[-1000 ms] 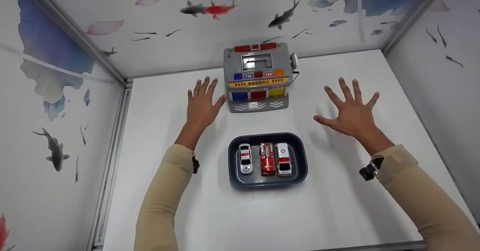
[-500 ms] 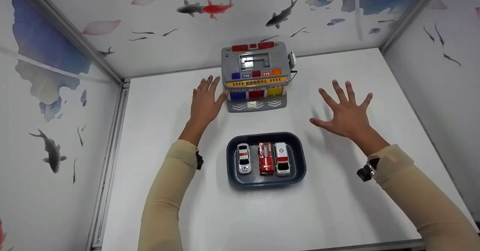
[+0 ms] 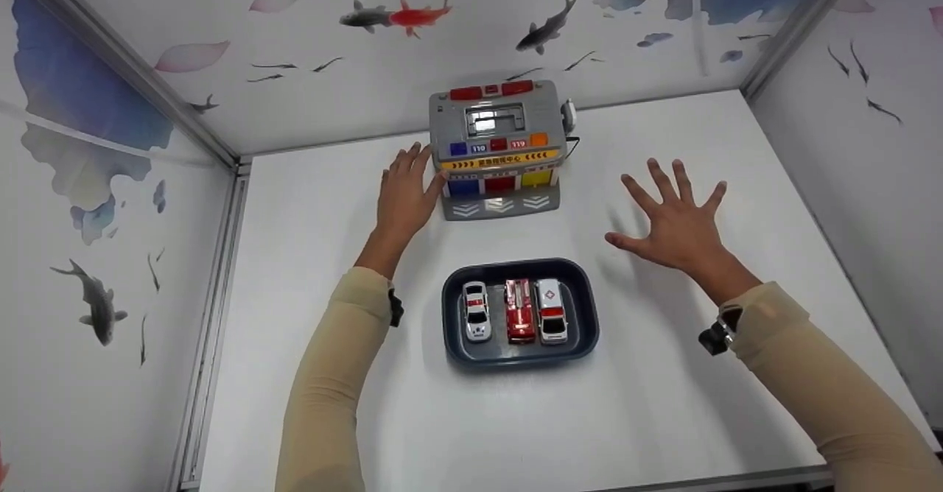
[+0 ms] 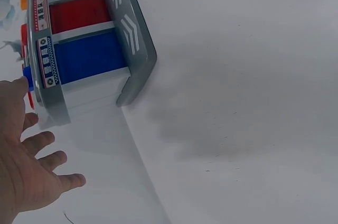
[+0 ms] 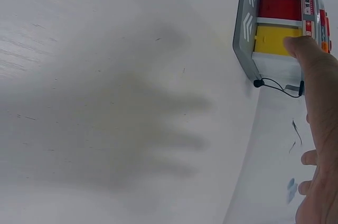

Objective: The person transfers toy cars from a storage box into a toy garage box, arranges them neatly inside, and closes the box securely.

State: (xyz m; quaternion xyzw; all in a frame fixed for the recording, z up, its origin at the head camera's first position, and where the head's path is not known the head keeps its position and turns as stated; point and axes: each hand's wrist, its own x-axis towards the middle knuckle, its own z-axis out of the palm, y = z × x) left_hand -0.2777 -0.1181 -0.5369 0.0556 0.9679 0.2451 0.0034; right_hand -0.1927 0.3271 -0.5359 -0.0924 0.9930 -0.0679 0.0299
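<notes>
A grey toy garage [image 3: 497, 149] with blue, red and yellow doors stands at the back of the white table. Close by its left side is my left hand [image 3: 407, 201], fingers extended and holding nothing; whether it touches the garage I cannot tell. My right hand [image 3: 676, 227] hovers with spread fingers, well to the right of the garage. In the left wrist view, the blue door [image 4: 90, 57] is nearest that hand. Nearer me, a dark blue tray [image 3: 457, 356] holds a white toy police car [image 3: 477, 315], a red toy fire truck [image 3: 519, 315] and a white toy ambulance [image 3: 552, 315].
White wall panels [image 3: 295, 109] with painted fish enclose the back and sides of the table [image 3: 516, 426]. A black cord [image 5: 280, 87] hangs at the garage's right side. Metal framing [image 3: 214, 330] runs along the table's left edge.
My left hand has moved up and right, closer to the garage's left side. My right hand has shifted slightly left, fingers still spread. The tray, toy vehicles and garage stay in place.
</notes>
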